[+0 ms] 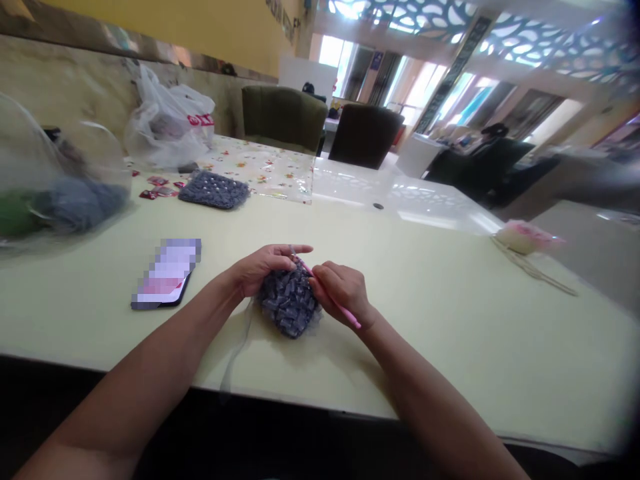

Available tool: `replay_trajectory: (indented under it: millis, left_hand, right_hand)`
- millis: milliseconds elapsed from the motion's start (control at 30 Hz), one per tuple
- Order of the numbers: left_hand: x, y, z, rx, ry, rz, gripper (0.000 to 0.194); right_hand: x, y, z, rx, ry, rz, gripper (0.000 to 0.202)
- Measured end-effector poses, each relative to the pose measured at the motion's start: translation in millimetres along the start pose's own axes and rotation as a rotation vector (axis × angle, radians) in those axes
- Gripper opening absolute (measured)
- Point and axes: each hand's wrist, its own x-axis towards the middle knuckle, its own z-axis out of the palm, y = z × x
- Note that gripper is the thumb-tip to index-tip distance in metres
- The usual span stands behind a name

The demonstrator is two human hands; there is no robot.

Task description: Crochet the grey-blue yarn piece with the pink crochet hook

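Phone (169, 272), plastic bag (165, 127) L on smooth table (450, 320). L hand (260, 268) grips nubby gray crochet pc (291, 305); R hand (346, 287) holds pink hook (352, 319).

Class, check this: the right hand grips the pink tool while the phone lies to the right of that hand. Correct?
Not quite: the head view shows the phone lying left of the right hand, which does grip the pink tool.

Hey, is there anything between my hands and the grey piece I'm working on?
Nothing visible is in the way: your left hand holds the grey piece, and your right hand holds the pink hook at its far edge. The phone lies off to the left, not between them.
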Motion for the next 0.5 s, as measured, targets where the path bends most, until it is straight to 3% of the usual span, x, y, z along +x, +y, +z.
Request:
replay_trajectory:
  millis: [233, 400, 500]
  left_hand:
    - [-1, 6, -6.9, 0.043, 0.011, -0.039, 0.052]
    - [-1, 3, -6.5, 0.049, 0.024, -0.021, 0.043]
    - [0, -3, -2.7, 0.033, 0.000, -0.013, 0.043]
  right_hand:
    - [6, -2, -14, 0.288, -0.066, 0.077, 0.020]
    - [11, -1, -27, 0.689, -0.158, 0.359, 0.026]
    - [9, 0, -21, 0.711, -0.111, 0.444, 0.026]
